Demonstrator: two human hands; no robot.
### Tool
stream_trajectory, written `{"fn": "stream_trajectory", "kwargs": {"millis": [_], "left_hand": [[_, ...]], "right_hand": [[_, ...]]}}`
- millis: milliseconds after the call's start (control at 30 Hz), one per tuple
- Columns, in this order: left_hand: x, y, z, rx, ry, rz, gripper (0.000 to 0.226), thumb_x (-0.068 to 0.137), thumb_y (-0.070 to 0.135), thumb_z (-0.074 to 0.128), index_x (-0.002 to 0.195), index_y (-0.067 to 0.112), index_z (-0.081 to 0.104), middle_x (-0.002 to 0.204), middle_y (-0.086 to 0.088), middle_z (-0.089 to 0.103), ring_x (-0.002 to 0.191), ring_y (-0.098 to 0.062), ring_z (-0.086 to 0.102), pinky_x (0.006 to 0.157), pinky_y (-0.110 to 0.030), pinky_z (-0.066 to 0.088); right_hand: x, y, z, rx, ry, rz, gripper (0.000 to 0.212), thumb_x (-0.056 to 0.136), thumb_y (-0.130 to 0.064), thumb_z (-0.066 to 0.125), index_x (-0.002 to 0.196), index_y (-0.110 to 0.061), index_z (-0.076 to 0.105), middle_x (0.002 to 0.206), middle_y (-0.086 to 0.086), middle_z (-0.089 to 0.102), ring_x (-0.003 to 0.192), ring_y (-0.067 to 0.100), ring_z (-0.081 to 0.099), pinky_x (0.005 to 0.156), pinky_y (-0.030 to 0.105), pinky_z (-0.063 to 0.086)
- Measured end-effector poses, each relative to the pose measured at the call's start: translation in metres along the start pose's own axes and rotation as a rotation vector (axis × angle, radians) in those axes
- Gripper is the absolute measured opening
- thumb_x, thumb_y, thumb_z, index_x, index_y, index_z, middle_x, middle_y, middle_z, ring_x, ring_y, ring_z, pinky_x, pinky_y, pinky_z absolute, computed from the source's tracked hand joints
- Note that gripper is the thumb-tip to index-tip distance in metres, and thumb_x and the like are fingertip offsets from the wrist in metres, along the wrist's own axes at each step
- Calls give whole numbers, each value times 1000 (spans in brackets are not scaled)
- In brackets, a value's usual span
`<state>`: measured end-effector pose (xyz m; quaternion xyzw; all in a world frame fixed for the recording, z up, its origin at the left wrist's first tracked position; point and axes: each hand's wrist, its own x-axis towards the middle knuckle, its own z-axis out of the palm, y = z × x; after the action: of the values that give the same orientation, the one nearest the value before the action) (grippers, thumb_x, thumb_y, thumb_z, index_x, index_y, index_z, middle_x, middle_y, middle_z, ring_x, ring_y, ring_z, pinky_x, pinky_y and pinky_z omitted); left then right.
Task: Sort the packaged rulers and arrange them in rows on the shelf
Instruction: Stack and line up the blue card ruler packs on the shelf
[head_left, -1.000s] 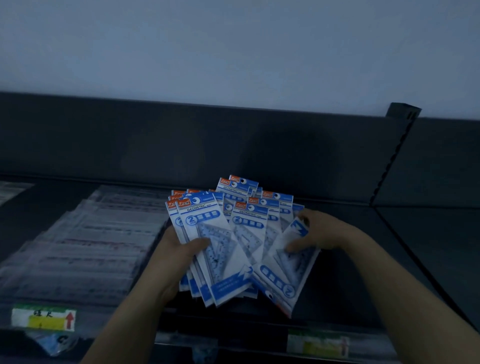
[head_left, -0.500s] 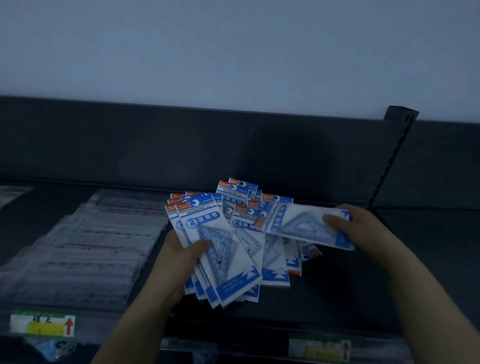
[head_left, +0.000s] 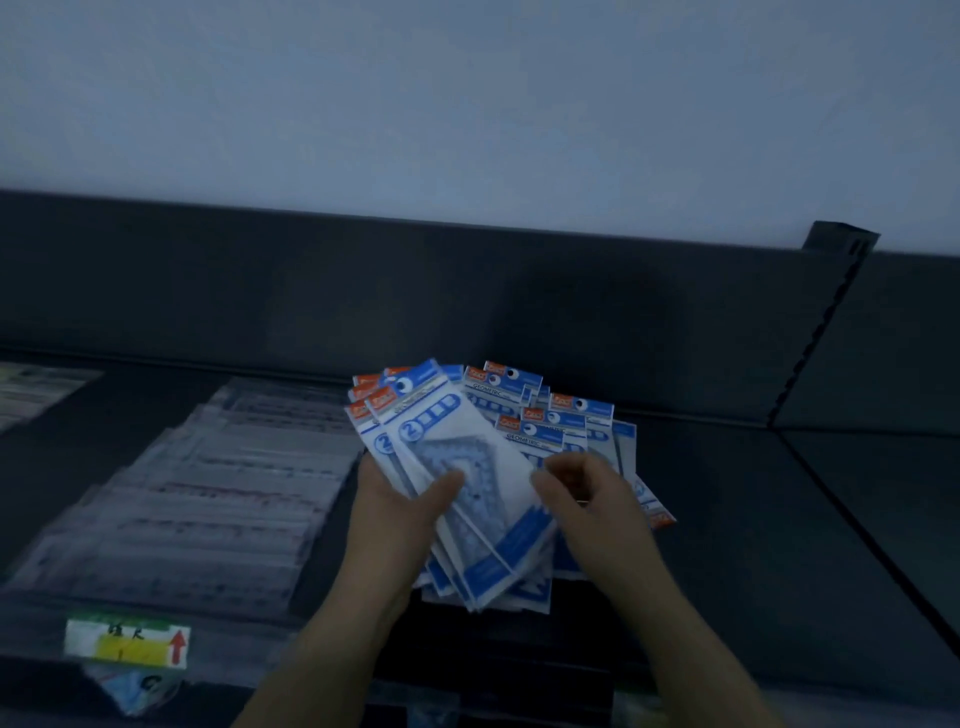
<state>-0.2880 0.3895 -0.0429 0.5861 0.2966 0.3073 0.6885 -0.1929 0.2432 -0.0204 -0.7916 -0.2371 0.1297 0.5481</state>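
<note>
Shelf front edge: label (head_left: 127, 646), white, yellow and green with a red arrow pointing up, text unreadable. Something blue and blurred hangs just under it.

Both forearms come in from the bottom edge and meet over mid shelf (head_left: 727, 519).

Left hand (head_left: 395, 514): grips the stack (head_left: 483, 467) of ruler packs from its left side. Thumb lies across the top pack, fingers are hidden underneath. Grip is closed and carrying several packs.

Right hand (head_left: 587, 504): on the stack's right edge, thumb and fingers curled in and pinching that edge. There's motion blur here, so I can't tell how many packs it has.

Stack: blue and white packs with an orange tag at the top corner and a circled "2". A blue set square shows through the top one. The packs are fanned, with tops leaning away and to the left and bottom ends towards the front edge. They're held just above the shelf or resting on it, can't tell which.

Pile (head_left: 566, 415): more of the same packs lying loose on the shelf, right behind and partly under the stack. They overlap without order, and "GEOMETRIC" is readable on a few. One corner sticks out to the right of the right hand.

Sleeves (head_left: 208, 493): clear-packed straight rulers in overlapping rows, lying flat on the shelf left of the stack. They're close to it but I can't tell if they touch. A further batch sits at the far left edge.

Behind: dark back panel (head_left: 363, 286), with a slotted upright (head_left: 831, 322) on the right. Pale wall (head_left: 467, 104) above.
</note>
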Motion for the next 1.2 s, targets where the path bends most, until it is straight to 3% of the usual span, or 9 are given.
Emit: {"fn": "stream_trajectory", "kwargs": {"millis": [133, 200, 333, 433, 500, 767, 933, 1100, 1200], "left_hand": [[13, 2, -25, 30, 6, -55, 41, 84, 3, 68, 121, 14, 52, 105, -11, 70, 89, -28, 69, 71, -40, 58], [15, 1, -25, 82, -39, -66, 38, 84, -3, 64, 116, 14, 52, 102, -10, 68, 89, -27, 67, 76, -40, 55], [16, 0, -21, 172, -148, -99, 37, 80, -2, 64, 109, 19, 54, 105, -9, 68, 95, -28, 66, 89, -45, 53], [18, -2, -24, 171, -177, -96, 42, 79, 0, 66, 111, 24, 54, 111, -9, 67, 100, -27, 65, 92, -49, 52], [17, -5, -24, 167, -185, -94, 40, 83, -4, 62, 110, 25, 53, 110, -7, 67, 100, -26, 65, 89, -46, 53], [19, -12, -17, 128, -255, -148, 43, 86, 0, 61, 124, 17, 49, 117, -10, 64, 101, -28, 65, 82, -43, 55], [16, -11, -16, 108, -269, -153, 43, 90, 3, 58, 128, 20, 46, 117, -7, 62, 99, -24, 64, 71, -33, 54], [12, -7, -18, 114, -294, -138, 44, 91, 3, 56, 130, 19, 45, 120, -7, 61, 101, -23, 63, 75, -33, 53], [11, -2, -23, 89, -282, -123, 41, 91, 1, 55, 128, 16, 46, 117, -8, 62, 99, -22, 63, 73, -32, 53]], "right_hand": [[4, 9, -6, -236, 18, 67, 43, 93, -29, 58, 132, -10, 48, 101, -4, 55, 94, 11, 53, 84, 26, 45], [5, 8, -3, -206, 7, 101, 45, 93, -24, 59, 131, -4, 47, 109, 5, 57, 98, 19, 57, 88, 32, 49], [4, 3, 4, -106, 12, 174, 47, 89, -18, 64, 131, -3, 47, 115, 11, 56, 100, 24, 58, 77, 31, 50], [5, 1, 8, -172, 33, 170, 49, 87, -12, 64, 123, 16, 44, 124, 32, 50, 109, 44, 53, 93, 52, 46], [7, 0, 11, -210, 59, 147, 48, 85, -8, 64, 120, 19, 45, 122, 35, 50, 107, 47, 53, 93, 56, 45], [10, -11, 9, -360, -1, 163, 46, 82, -15, 71, 114, 14, 56, 109, 28, 63, 96, 34, 63, 84, 42, 50], [15, -10, 14, -292, 9, 200, 41, 82, -11, 70, 107, 20, 58, 106, 36, 62, 94, 43, 63, 82, 52, 51], [23, -11, 16, -294, -76, 283, 33, 84, -19, 69, 99, 11, 69, 76, 13, 64, 59, 13, 53, 57, 23, 47], [22, -11, 8, -243, -73, 302, 33, 84, -19, 70, 101, 9, 68, 81, 17, 65, 58, 10, 49, 47, 18, 41]]}}
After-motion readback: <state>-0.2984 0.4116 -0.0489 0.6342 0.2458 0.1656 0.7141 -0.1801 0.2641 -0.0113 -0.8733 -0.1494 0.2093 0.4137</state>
